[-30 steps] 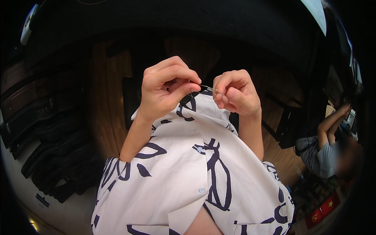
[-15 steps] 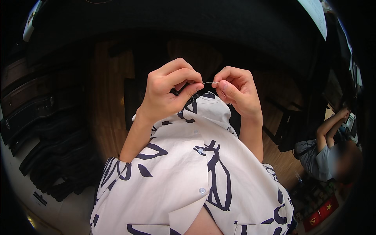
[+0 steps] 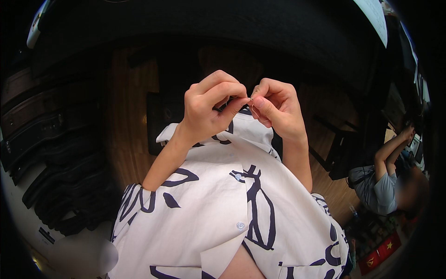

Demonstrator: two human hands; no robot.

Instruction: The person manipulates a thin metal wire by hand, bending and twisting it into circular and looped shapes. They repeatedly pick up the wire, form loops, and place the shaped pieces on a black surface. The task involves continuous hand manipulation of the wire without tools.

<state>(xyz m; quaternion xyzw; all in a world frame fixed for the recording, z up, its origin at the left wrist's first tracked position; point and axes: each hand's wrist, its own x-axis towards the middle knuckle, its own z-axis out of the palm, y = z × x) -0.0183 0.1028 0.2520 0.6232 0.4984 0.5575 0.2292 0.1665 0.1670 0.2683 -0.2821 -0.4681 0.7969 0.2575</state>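
In front of my chest both hands are raised, fingertips almost touching. My left hand (image 3: pixel 209 104) is closed in a pinch, thumb against the forefinger, on one end of a thin pale wire-like strand (image 3: pixel 254 111). My right hand (image 3: pixel 281 107) pinches the same strand between thumb and forefinger. A small loop of it curves down beside the right thumb. Its exact kind is too fine to make out. Below the hands hangs my white shirt (image 3: pixel 209 186) with black line drawings and pale buttons.
A black table surface (image 3: pixel 209 23) spans the far side, with white paper (image 3: pixel 374 18) at its right. Dark cases (image 3: pixel 32 121) are stacked at left, above wooden floor (image 3: pixel 127 116). Another person (image 3: pixel 378 195) sits at right, near a red flag (image 3: pixel 381 255).
My left hand has moved right and the gap between the fingertips has closed. The strand, stretched between the hands before, now bends into a loop by the right thumb.
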